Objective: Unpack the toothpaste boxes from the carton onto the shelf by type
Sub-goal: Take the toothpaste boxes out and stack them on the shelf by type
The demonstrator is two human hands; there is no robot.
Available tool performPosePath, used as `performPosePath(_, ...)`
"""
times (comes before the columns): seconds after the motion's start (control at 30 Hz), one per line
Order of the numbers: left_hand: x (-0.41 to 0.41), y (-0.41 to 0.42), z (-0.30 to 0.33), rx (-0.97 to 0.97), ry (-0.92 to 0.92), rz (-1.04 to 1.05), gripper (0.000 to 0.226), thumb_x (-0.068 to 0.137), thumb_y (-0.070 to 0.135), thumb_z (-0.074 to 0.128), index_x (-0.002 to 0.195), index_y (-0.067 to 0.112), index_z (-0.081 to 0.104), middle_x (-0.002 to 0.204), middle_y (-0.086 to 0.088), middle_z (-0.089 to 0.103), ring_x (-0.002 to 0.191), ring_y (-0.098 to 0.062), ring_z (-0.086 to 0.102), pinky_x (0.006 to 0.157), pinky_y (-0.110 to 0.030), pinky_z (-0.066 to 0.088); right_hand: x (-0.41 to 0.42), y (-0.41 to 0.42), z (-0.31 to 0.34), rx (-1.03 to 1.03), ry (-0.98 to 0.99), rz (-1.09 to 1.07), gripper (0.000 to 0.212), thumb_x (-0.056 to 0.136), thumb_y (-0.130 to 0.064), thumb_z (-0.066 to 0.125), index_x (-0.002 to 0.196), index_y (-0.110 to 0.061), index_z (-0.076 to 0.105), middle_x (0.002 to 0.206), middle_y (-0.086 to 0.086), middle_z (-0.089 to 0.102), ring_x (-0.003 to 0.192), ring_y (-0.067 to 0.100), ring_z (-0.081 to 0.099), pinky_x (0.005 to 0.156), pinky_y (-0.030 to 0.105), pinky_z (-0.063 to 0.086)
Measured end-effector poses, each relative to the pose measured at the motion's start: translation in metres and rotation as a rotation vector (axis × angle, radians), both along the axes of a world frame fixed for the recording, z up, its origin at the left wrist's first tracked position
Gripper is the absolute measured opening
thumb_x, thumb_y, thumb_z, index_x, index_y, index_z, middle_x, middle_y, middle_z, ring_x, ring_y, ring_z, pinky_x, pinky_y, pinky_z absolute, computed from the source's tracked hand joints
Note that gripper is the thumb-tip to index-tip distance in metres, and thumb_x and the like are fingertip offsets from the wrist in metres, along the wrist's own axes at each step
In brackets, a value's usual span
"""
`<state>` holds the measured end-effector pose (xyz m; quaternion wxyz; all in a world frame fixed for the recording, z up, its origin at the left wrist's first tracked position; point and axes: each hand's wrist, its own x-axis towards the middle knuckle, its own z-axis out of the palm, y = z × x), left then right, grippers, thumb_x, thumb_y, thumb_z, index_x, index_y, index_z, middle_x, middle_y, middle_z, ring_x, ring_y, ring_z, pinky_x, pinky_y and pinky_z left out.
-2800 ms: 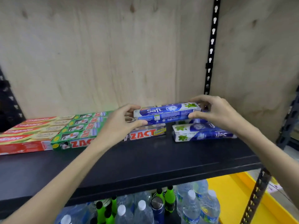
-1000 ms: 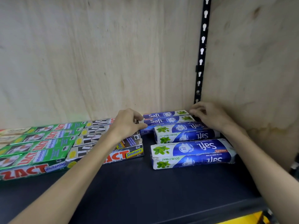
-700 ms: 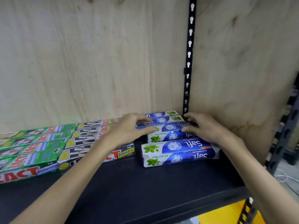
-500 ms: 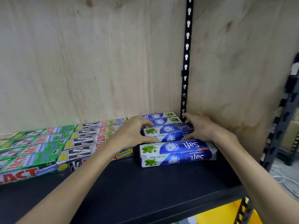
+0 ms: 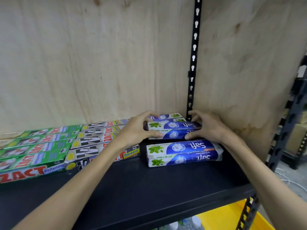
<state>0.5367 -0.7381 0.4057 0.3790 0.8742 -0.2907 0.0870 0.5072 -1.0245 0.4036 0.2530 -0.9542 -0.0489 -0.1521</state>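
Note:
Blue Safi toothpaste boxes lie in the right back corner of the black shelf (image 5: 149,193). My left hand (image 5: 137,130) and my right hand (image 5: 207,128) grip the two ends of a middle Safi pack (image 5: 172,131), thumbs on its front face and fingers curled over its top. Behind it lie two single Safi boxes (image 5: 167,116). In front lies another double Safi pack (image 5: 182,152), untouched. Silver Zact Smokers boxes (image 5: 93,140) and green Zact Whitening boxes (image 5: 33,151) fill the shelf to the left. The carton is out of view.
Plywood panels close the back and right side, with a black slotted upright (image 5: 193,60) in the corner. A yellow surface (image 5: 229,218) and water bottles (image 5: 191,224) show below the shelf. A dark rack post (image 5: 289,113) stands at the right.
The single Safi box carried in both hands went down at the back of the row. Both hands then moved forward onto the middle Safi pack and now grip its ends.

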Motion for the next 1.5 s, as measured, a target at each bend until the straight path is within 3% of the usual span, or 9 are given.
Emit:
performPosePath(0.17,-0.011,0.013,0.020,-0.051,-0.028,-0.018,0.058,0.071,0.047,0.086,0.123,0.044,0.061,0.116,0.018,0.069,0.102,0.002,0.064,0.088,-0.023,0.051,-0.022,0.011,0.015,0.156,-0.144,0.031,0.103,0.042,-0.059,0.090,0.134,-0.028,0.058,0.113,-0.008,0.065,0.112,0.016,0.063,0.105,0.037,0.046)
performPosePath(0.37,-0.063,0.048,0.019,-0.100,-0.065,-0.010,0.055,0.073,0.048,0.083,0.124,0.042,0.062,0.118,0.021,0.067,0.107,0.009,0.060,0.078,-0.004,0.044,-0.062,0.036,0.025,0.245,-0.158,0.107,0.104,0.035,-0.080,0.082,0.129,-0.042,0.058,0.118,-0.012,0.067,0.114,0.006,0.062,0.108,0.040,0.046)
performPosePath(0.5,-0.113,0.098,0.008,-0.125,-0.082,0.038,0.052,0.073,0.045,0.085,0.121,0.043,0.063,0.122,0.022,0.066,0.113,0.000,0.061,0.088,-0.018,0.050,-0.096,0.081,0.009,0.262,-0.139,0.189,0.097,0.040,-0.080,0.084,0.127,-0.045,0.058,0.121,-0.015,0.065,0.121,0.007,0.057,0.109,0.042,0.045)
performPosePath(0.73,-0.182,0.205,-0.026,-0.032,0.001,0.175,0.057,0.069,0.057,0.079,0.122,0.046,0.061,0.121,0.028,0.066,0.108,0.003,0.062,0.090,-0.026,0.049,-0.144,0.183,-0.028,0.319,-0.071,0.344,0.083,0.051,-0.057,0.090,0.126,-0.039,0.061,0.114,-0.016,0.066,0.113,-0.006,0.057,0.101,0.023,0.046)
performPosePath(0.97,-0.212,0.274,-0.033,-0.056,0.053,0.310,0.041,0.081,0.038,0.081,0.119,0.040,0.065,0.122,0.022,0.066,0.113,0.002,0.060,0.098,-0.037,0.051,-0.169,0.224,-0.035,0.381,0.032,0.388,0.079,0.058,-0.051,0.092,0.129,-0.041,0.059,0.109,-0.012,0.070,0.100,-0.001,0.067,0.094,0.026,0.053)
performPosePath(1.13,-0.242,0.265,-0.047,-0.142,-0.098,0.562,0.060,0.083,0.044,0.078,0.135,0.027,0.054,0.127,0.009,0.047,0.110,-0.003,0.054,0.099,-0.027,0.045,-0.199,0.246,-0.038,0.431,0.017,0.436,0.071,0.062,-0.048,0.090,0.126,-0.041,0.061,0.100,-0.008,0.070,0.090,0.006,0.068,0.082,0.022,0.053)
performPosePath(1.23,-0.266,0.245,-0.059,-0.210,-0.127,0.650,0.065,0.084,0.047,0.077,0.137,0.025,0.047,0.125,0.006,0.046,0.115,-0.007,0.051,0.104,-0.032,0.042,-0.215,0.258,-0.042,0.466,0.013,0.459,0.066,0.066,-0.051,0.088,0.126,-0.042,0.061,0.105,-0.008,0.069,0.086,0.005,0.066,0.074,0.016,0.049)
performPosePath(1.33,-0.289,0.224,-0.068,-0.260,-0.071,0.602,0.069,0.083,0.062,0.068,0.137,0.028,0.043,0.128,0.008,0.051,0.123,-0.009,0.049,0.109,-0.040,0.041,-0.230,0.273,-0.046,0.501,-0.003,0.480,0.060,0.070,-0.056,0.082,0.125,-0.039,0.063,0.109,-0.012,0.071,0.093,0.005,0.067,0.074,0.018,0.052)
performPosePath(1.5,-0.319,0.207,-0.072,-0.246,0.036,0.445,0.108,0.062,0.097,0.047,0.150,0.037,0.033,0.146,0.022,0.041,0.140,-0.002,0.036,0.116,-0.042,0.035,-0.252,0.305,-0.054,0.614,-0.056,0.478,0.045,0.088,-0.049,0.065,0.128,-0.028,0.065,0.112,-0.015,0.072,0.100,0.003,0.068,0.080,0.018,0.053)
